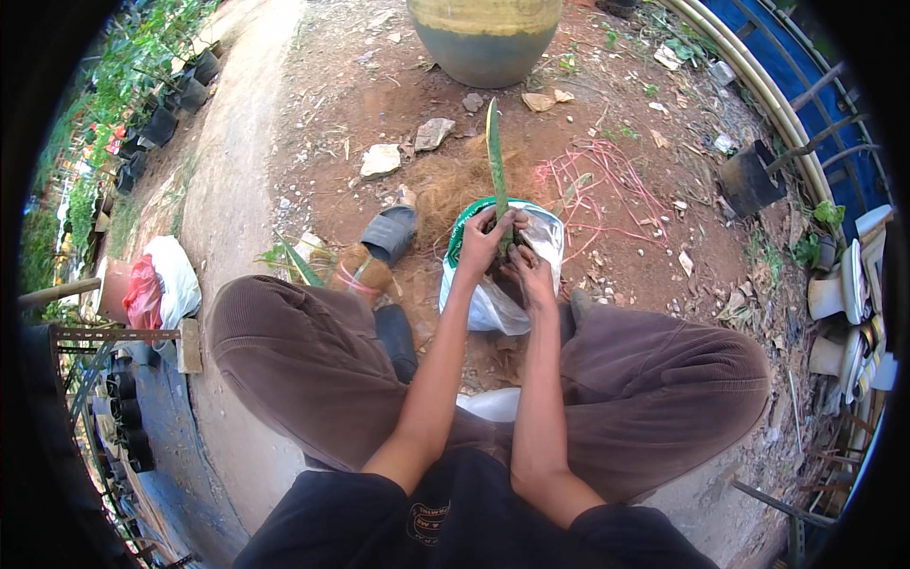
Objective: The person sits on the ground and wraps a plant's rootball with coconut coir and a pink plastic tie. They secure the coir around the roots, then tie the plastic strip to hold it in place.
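Note:
A mottled green snake plant leaf with a yellowish edge (496, 156) stands upright between my hands. My left hand (483, 242) grips its lower part with the fingertips. Just below and to the right, my right hand (530, 274) has its fingers bent at the leaf's base, by dark material like soil or roots. Whether those fingers are closed on the base is hard to tell. Both hands are over the mouth of a white and green plastic sack (510, 323), which stands on the ground between my legs. Dark contents show inside it, partly hidden by my hands.
Loose brown coir fibre (444, 181) and tangled pink plastic string (615, 174) lie beyond the sack. A string-tied coir bundle (366, 274) rests by my left knee, near a dark sandal (389, 233). Stones (380, 160) and a large glazed pot (487, 50) are farther ahead.

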`<state>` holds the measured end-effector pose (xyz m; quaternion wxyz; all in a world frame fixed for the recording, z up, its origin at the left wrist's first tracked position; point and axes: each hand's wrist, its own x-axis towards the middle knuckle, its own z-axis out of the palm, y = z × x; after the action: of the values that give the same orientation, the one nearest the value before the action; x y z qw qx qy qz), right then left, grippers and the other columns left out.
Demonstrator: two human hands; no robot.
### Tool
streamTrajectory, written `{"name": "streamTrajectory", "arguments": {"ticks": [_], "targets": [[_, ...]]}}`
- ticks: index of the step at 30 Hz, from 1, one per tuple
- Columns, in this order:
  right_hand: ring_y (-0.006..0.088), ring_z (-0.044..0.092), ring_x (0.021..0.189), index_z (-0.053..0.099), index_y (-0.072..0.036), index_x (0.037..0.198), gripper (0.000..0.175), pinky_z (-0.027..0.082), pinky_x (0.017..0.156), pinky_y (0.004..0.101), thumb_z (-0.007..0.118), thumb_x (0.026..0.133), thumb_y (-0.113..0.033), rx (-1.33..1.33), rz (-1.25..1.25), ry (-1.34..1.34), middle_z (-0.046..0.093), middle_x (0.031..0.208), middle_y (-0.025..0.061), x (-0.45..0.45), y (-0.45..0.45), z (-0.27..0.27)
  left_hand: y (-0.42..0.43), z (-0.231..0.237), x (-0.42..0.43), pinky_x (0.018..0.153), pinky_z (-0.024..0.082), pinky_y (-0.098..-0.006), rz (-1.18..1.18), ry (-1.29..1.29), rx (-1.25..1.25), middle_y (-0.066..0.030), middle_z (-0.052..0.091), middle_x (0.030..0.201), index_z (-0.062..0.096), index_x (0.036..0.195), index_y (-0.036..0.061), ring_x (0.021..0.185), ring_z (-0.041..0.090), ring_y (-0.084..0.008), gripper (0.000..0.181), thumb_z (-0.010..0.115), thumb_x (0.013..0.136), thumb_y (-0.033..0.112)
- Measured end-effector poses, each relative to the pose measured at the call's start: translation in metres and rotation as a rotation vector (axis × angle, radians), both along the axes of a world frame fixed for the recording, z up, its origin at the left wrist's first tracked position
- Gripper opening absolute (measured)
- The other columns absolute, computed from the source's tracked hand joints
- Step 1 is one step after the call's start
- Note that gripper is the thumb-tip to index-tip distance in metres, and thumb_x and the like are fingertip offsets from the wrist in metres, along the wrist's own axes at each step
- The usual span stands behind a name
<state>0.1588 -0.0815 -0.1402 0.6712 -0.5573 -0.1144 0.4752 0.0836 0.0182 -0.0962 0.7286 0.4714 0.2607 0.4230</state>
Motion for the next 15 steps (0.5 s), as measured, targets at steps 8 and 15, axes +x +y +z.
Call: {"name": "streamTrajectory", "arguments": {"ticks": [8, 15], "targets": [[0.0104, 0.065, 0.082, 0.067, -0.001, 0.11, 0.035, 0.053, 0.074, 0.0267, 0.077, 0.093, -0.03, -0.258, 0.082, -0.456, 0.068, 0.102, 0.0039, 0.009, 0.0, 0.005, 0.004, -0.015, -0.001, 0.066, 0.054, -0.0261, -0.043, 0.006, -0.054, -0.006, 0.071, 0.084, 0.067, 0.103, -0.0021, 0.073, 0.067, -0.0118, 0.025, 0.073, 0.096, 0.022], [0.0126, 0.061, 0.102, 0.06, -0.003, 0.127, 0.059, 0.048, 0.084, 0.0261, 0.054, 0.102, -0.056, 0.244, -0.211, -0.093, 0.066, 0.118, 0.006, -0.01, 0.018, 0.016, -0.006, -0.014, 0.0, 0.066, 0.052, -0.026, -0.083, 0.146, -0.075, -0.0038, 0.07, 0.083, 0.07, 0.101, -0.0026, 0.07, 0.063, -0.0091, 0.026, 0.073, 0.096, 0.023]]}}
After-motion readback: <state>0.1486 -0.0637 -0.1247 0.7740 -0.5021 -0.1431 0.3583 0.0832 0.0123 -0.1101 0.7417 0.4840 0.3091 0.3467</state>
